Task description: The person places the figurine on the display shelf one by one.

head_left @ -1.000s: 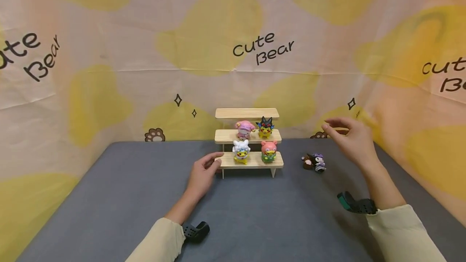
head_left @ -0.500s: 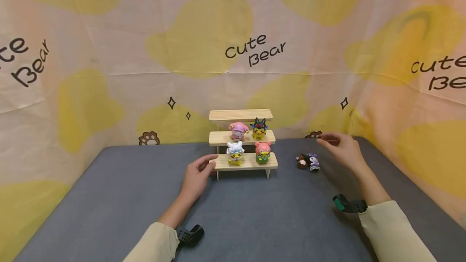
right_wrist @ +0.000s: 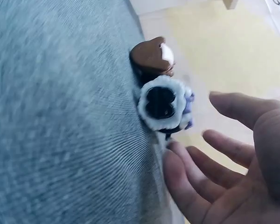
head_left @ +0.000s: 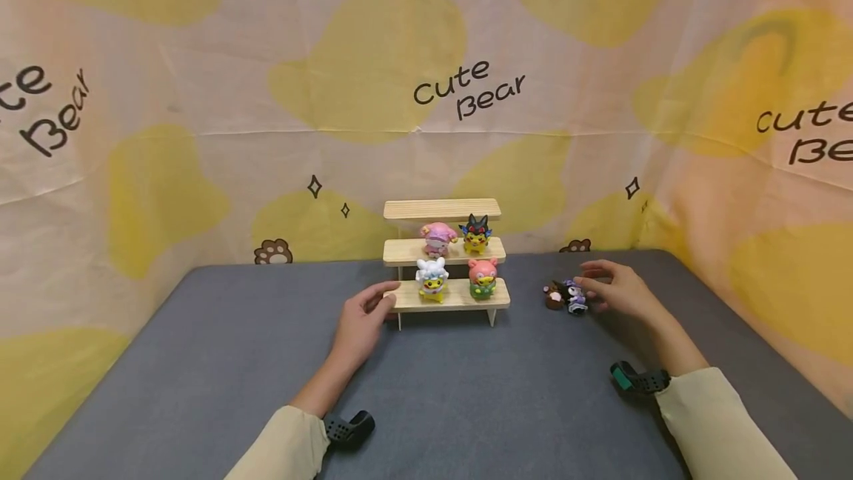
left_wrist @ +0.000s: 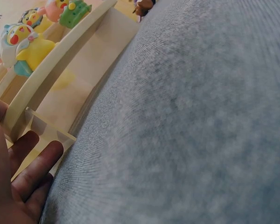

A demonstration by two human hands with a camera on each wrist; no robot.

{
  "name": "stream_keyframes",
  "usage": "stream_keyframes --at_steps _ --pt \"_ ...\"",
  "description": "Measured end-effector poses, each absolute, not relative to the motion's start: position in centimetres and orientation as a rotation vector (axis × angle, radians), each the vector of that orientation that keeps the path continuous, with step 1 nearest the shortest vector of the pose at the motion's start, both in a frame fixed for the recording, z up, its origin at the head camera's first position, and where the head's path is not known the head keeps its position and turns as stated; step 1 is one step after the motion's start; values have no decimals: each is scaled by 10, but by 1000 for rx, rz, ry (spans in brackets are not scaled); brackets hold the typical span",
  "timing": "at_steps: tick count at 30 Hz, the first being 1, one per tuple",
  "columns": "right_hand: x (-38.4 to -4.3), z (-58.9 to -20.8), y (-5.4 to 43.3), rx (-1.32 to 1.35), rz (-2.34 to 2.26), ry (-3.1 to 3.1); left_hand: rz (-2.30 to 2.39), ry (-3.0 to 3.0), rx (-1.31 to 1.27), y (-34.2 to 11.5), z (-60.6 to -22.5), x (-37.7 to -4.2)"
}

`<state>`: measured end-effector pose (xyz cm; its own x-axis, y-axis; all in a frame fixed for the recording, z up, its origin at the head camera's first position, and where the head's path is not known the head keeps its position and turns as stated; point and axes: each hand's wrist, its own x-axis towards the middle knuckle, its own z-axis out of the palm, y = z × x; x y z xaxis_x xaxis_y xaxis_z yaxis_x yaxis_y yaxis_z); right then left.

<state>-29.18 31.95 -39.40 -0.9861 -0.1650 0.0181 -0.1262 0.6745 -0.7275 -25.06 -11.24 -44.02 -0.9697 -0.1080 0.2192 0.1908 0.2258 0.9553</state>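
Note:
A three-tier wooden display stand stands on the table. My left hand holds the left end of its lowest shelf, thumb at the board and fingers beside the end support. On that shelf are a white-hooded yellow figurine and a pink-and-green figurine. To the right, a purple, black and white figurine lies on its side with its base facing the right wrist camera. A brown figurine lies against it. My right hand is right beside the purple one, thumb and fingers spread apart.
The middle shelf carries a pink-hooded figurine and a black-eared yellow figurine. Above them is the top shelf. A grey cloth covers the table, and a printed curtain hangs behind and at both sides.
My right hand has come down and in toward the lying purple figurine. My left hand stays on the stand, and the figurines keep their places. The head view has shifted slightly.

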Motion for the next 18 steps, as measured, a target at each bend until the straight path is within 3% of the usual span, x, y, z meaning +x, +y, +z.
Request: stream_keyframes --at_steps 18 --pt "-297 -415 323 -402 -1179 2828 -1814 -2264 -78 -113 -439 -250"
